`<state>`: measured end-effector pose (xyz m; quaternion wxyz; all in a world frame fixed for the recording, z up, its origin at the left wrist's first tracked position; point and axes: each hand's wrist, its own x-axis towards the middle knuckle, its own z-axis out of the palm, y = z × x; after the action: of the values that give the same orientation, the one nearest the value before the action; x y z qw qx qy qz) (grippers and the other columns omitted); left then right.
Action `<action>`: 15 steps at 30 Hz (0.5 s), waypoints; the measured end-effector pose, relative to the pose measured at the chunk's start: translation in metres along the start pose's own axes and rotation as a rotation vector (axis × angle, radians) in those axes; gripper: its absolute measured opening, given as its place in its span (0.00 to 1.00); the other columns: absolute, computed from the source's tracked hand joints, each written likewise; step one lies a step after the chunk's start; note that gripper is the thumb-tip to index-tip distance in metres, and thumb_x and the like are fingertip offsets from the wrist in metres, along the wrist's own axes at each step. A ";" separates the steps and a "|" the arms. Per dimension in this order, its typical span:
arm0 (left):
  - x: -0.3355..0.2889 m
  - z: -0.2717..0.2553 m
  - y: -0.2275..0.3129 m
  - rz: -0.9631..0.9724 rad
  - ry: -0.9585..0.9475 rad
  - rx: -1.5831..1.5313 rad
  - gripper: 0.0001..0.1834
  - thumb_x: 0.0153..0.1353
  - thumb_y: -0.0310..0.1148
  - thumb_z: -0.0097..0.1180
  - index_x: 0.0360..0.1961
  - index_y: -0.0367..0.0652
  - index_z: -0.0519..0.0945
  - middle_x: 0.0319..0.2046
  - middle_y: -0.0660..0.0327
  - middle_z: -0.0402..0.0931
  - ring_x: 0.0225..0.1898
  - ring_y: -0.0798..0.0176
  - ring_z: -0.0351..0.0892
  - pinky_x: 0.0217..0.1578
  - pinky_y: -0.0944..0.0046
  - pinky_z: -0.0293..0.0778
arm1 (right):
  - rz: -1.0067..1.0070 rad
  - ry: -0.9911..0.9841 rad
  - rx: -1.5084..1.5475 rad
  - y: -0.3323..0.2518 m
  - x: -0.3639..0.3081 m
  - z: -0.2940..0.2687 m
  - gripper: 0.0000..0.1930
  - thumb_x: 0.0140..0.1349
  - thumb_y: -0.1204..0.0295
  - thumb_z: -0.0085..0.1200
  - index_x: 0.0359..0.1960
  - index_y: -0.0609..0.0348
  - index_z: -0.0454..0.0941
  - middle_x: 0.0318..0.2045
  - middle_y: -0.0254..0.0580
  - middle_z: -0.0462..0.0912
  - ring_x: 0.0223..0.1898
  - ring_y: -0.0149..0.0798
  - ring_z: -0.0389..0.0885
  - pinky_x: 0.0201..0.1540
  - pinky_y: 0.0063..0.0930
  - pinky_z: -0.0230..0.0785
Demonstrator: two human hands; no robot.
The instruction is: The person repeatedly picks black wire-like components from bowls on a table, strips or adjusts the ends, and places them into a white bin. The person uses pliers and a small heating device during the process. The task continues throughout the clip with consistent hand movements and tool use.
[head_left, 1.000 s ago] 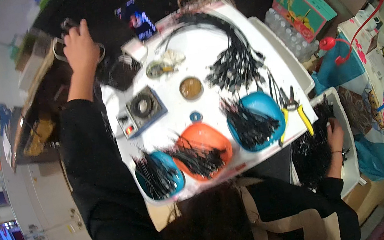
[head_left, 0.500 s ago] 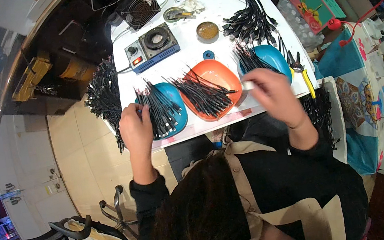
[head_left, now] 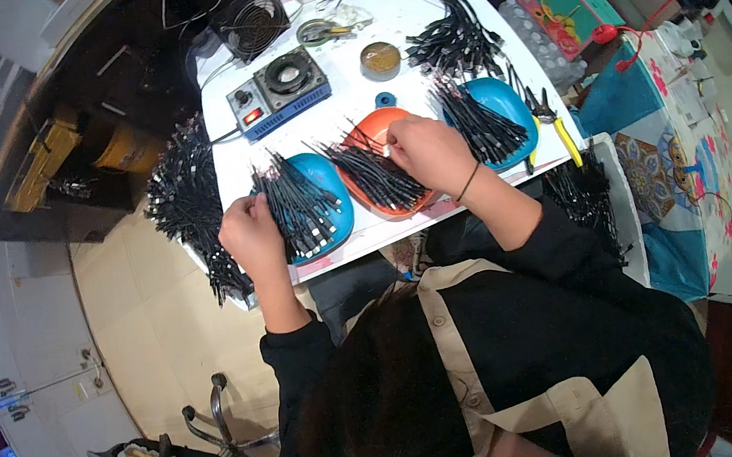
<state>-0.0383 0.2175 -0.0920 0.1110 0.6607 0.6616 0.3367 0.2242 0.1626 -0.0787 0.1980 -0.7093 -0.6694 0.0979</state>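
Observation:
My left hand (head_left: 252, 237) is closed at the left edge of the left blue tray (head_left: 343, 218); whatever its fingertips hold is hidden. Short black cables (head_left: 300, 203) with metal plug ends lie bunched in that tray. Over the orange tray (head_left: 387, 120), my right hand (head_left: 433, 153) is closed in a pinch, with a small whitish bit at its fingertips too small to name. Beneath and left of it, more short black cables (head_left: 377, 174) fill the orange tray. To the right, a second blue tray (head_left: 515, 114) carries another bunch of black cables (head_left: 479, 124).
Behind the trays stand a small heating device (head_left: 282, 93) with a lit red switch and a round tin (head_left: 380, 61). Yellow-handled cutters (head_left: 562, 135) lie at the table's right edge. Cable bundles lie at the back (head_left: 455, 33) and hang at the left (head_left: 188, 190).
My right hand has moved left from the right blue tray to above the orange tray. My left hand stays closed beside the left tray. The whole view has shifted slightly.

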 end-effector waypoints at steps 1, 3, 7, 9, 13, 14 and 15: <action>0.000 -0.001 -0.001 0.001 0.033 -0.033 0.09 0.53 0.31 0.63 0.28 0.34 0.83 0.22 0.50 0.79 0.23 0.51 0.80 0.28 0.58 0.73 | 0.012 -0.018 -0.011 0.000 0.001 0.001 0.06 0.57 0.69 0.54 0.29 0.59 0.78 0.30 0.50 0.80 0.33 0.53 0.80 0.36 0.44 0.72; -0.001 -0.003 -0.001 -0.035 0.040 -0.138 0.10 0.54 0.31 0.64 0.29 0.33 0.83 0.18 0.56 0.77 0.19 0.65 0.75 0.25 0.66 0.70 | 0.012 -0.022 -0.011 -0.001 0.006 0.003 0.07 0.57 0.69 0.54 0.29 0.59 0.79 0.31 0.49 0.81 0.33 0.52 0.81 0.36 0.43 0.73; -0.003 -0.009 0.005 -0.196 -0.005 -0.622 0.08 0.57 0.27 0.62 0.32 0.31 0.81 0.22 0.68 0.75 0.23 0.78 0.67 0.26 0.78 0.64 | 0.050 -0.056 -0.036 -0.002 0.017 0.010 0.07 0.57 0.68 0.54 0.30 0.58 0.80 0.33 0.47 0.82 0.34 0.52 0.81 0.37 0.43 0.73; -0.008 -0.012 0.013 -0.168 0.065 -0.769 0.06 0.59 0.26 0.61 0.33 0.31 0.81 0.23 0.70 0.74 0.24 0.77 0.67 0.27 0.79 0.63 | 0.057 -0.089 -0.045 -0.003 0.021 0.014 0.07 0.57 0.69 0.54 0.30 0.57 0.80 0.33 0.47 0.82 0.34 0.52 0.81 0.37 0.44 0.73; -0.015 -0.023 0.036 -0.048 0.104 -0.878 0.04 0.61 0.23 0.57 0.34 0.32 0.77 0.29 0.65 0.72 0.29 0.75 0.67 0.29 0.77 0.65 | 0.024 0.021 0.042 -0.002 0.022 0.014 0.06 0.56 0.71 0.52 0.29 0.60 0.78 0.31 0.49 0.81 0.31 0.52 0.82 0.34 0.43 0.75; -0.010 -0.024 0.042 0.126 0.121 -0.785 0.03 0.64 0.23 0.52 0.36 0.33 0.73 0.33 0.58 0.75 0.31 0.72 0.70 0.30 0.75 0.68 | 0.004 0.081 0.080 -0.003 0.021 0.011 0.06 0.55 0.71 0.53 0.30 0.60 0.78 0.31 0.48 0.81 0.31 0.52 0.81 0.34 0.42 0.75; -0.013 -0.026 0.049 0.027 0.025 -0.973 0.03 0.65 0.23 0.50 0.37 0.34 0.72 0.33 0.56 0.75 0.30 0.71 0.71 0.30 0.74 0.69 | -0.014 0.141 0.119 -0.004 0.020 0.007 0.06 0.55 0.71 0.54 0.31 0.60 0.77 0.31 0.47 0.80 0.30 0.51 0.81 0.33 0.41 0.74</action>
<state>-0.0127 0.1925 -0.0475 0.3946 0.5368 0.4201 0.6162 0.2192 0.1833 -0.0808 0.2868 -0.6968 -0.6518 0.0858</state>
